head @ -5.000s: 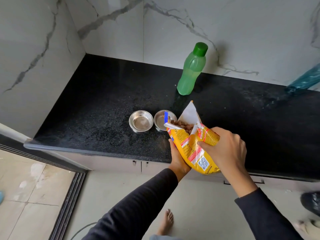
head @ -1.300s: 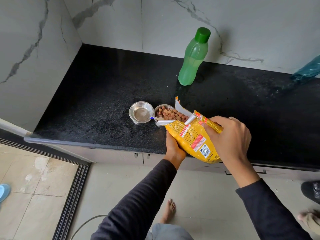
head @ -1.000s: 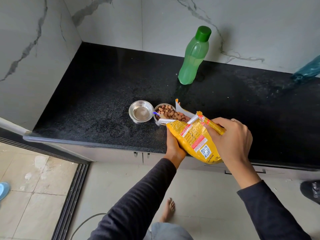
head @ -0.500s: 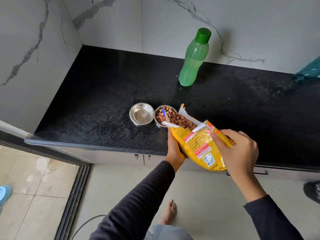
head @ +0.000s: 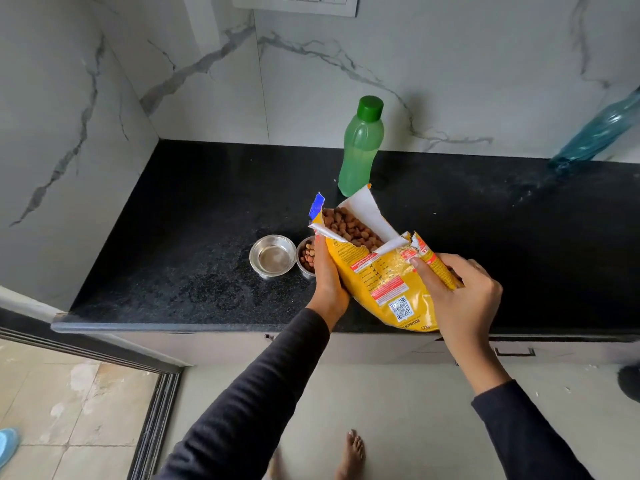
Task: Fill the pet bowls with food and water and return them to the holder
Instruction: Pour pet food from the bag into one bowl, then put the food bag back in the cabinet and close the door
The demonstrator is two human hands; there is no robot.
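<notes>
Two hands on a yellow food bag [head: 384, 282], torn open at the top, brown bits showing inside. Left hand [head: 327, 282] under the bag's left side, right hand [head: 457, 299] with a grip on its right side. Two small metal bowls side by side on the black bench [head: 173, 237]: empty bowl [head: 272, 260] on the left, food bowl [head: 306, 259] with brown bits, partly hidden behind the left hand. Green bottle [head: 360, 150] with its cap on, standing upright near the wall. Bare foot [head: 351, 455] on the floor below.
</notes>
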